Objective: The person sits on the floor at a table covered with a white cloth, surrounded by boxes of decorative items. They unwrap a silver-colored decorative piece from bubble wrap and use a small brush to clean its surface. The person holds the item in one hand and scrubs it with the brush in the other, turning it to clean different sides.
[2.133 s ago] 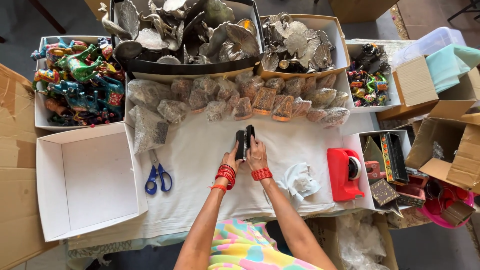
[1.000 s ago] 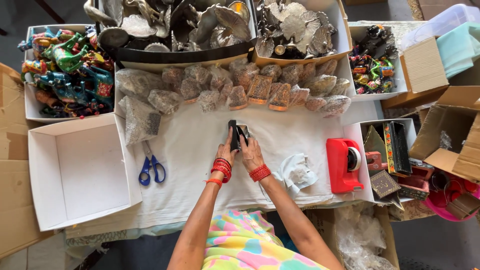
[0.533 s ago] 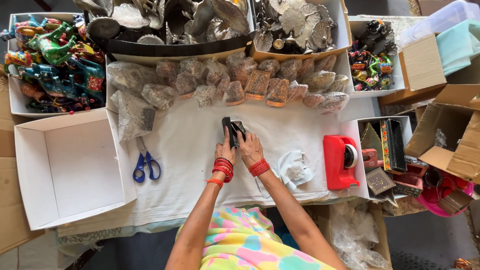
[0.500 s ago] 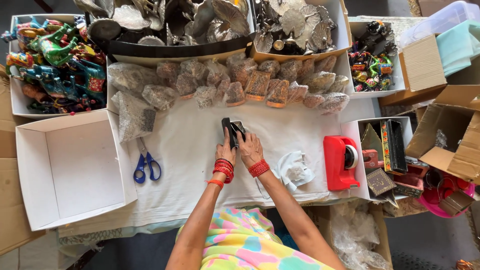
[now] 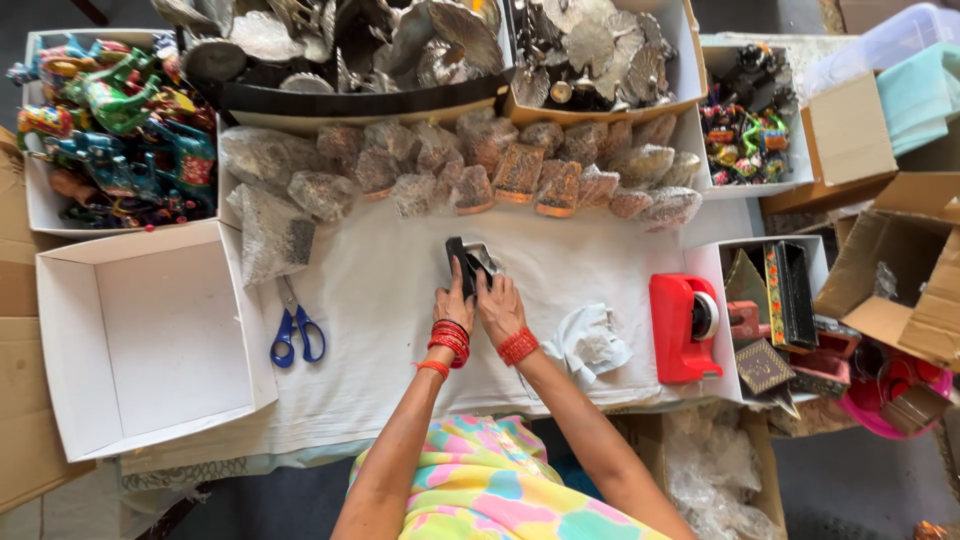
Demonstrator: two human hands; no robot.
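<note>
We are looking down on a packing station for handicraft goods, the kind found in a small workshop or a shop's back room. The table [image 5: 400, 330] is spread with a white cloth. At twelve o'clock stand trays of silvery metal ornaments [image 5: 400, 45], with a row of small bubble-wrapped pieces [image 5: 480, 170] before them. At ten o'clock a box holds brightly painted figurines [image 5: 110, 130]. An open white carton [image 5: 150, 335] sits at nine o'clock beside blue-handled scissors [image 5: 296, 332]. At three o'clock we see a red tape dispenser [image 5: 682, 325], and cardboard boxes [image 5: 900, 270] crowd the right edge.
</note>
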